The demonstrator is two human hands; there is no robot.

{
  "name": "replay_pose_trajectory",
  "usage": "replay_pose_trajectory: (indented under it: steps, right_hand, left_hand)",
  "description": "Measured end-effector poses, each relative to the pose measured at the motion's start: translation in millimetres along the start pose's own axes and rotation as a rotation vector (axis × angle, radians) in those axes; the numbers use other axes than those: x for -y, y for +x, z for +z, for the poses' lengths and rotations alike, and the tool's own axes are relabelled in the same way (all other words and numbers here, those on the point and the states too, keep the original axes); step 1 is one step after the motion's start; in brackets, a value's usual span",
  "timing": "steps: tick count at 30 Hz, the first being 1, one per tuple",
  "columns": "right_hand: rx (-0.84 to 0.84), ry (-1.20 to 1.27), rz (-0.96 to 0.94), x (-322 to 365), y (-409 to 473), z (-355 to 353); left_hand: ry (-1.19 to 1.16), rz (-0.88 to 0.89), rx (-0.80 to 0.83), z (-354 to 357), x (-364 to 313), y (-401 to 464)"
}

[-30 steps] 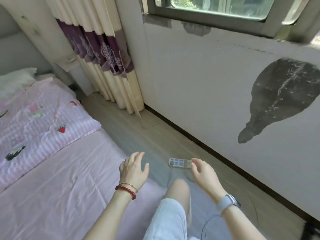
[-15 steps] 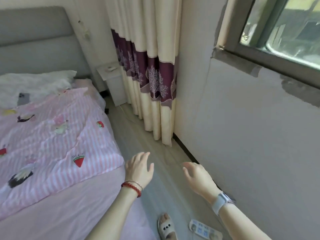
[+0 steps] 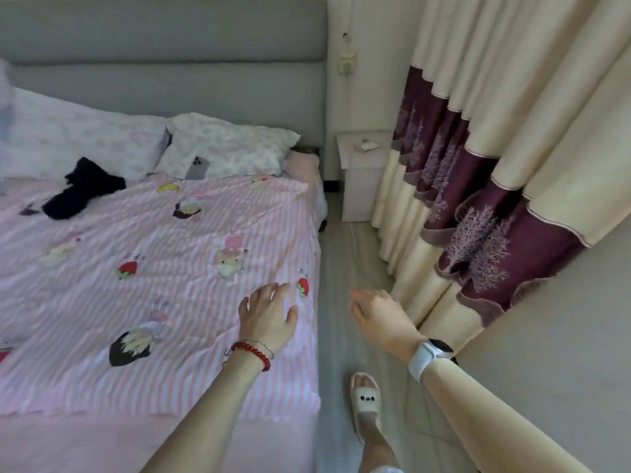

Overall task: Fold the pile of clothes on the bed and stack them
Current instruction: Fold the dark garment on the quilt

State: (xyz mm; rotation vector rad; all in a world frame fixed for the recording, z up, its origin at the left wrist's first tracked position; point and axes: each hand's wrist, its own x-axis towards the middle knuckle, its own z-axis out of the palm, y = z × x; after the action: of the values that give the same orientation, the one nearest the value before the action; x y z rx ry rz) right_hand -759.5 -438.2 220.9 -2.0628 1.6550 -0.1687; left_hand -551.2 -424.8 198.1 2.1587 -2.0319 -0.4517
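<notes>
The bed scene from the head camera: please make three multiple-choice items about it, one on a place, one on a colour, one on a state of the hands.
1. Where does the phone lie?
A. on the nightstand
B. against a pillow at the head of the bed
C. on the floor

2. What colour is the garment on the striped blanket?
A. black
B. white
C. yellow

3. How are the two hands?
A. both grip the blanket
B. one holds the phone
C. both open, holding nothing

Answers:
1 B: it leans on the right pillow.
2 A: the crumpled cloth is plainly black.
3 C: the left hand and the right hand show spread fingers around nothing.
</notes>
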Motion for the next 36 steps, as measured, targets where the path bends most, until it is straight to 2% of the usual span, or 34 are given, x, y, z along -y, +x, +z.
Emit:
replay_pose_trajectory:
  steps: [4,9,15,20,23,25,29,31,36]
  right_hand:
    - [0.004,0.011,-0.129,7,140,-14]
    - [0.140,0.036,-0.263,37,291,-30]
    - [0.295,-0.101,-0.554,139,457,-32]
    - [0.352,-0.155,-0.754,236,587,23]
    - [0.415,-0.166,-0.797,289,652,73]
    - [0.453,-0.188,-0.828,319,689,110]
    - [0.470,-0.243,-0.902,373,756,190]
    - [0.470,-0.215,-0.919,398,788,227]
    - [0.429,-0.113,-0.954,455,859,304]
  left_hand:
    - [-0.005,-0.154,-0.033,-13,39,107]
    - [-0.113,-0.343,-0.063,-40,77,221]
    - [-0.145,-0.587,-0.223,-95,177,323]
    - [-0.165,-0.825,-0.303,-112,305,390]
    - [-0.229,-1.000,-0.278,-89,377,426]
    - [-0.235,-1.109,-0.206,-59,417,447]
    - [-0.239,-1.267,-0.127,1,489,482]
    - [-0.295,-1.345,-0.133,33,516,491]
    - [-0.198,-1.432,-0.146,96,542,505]
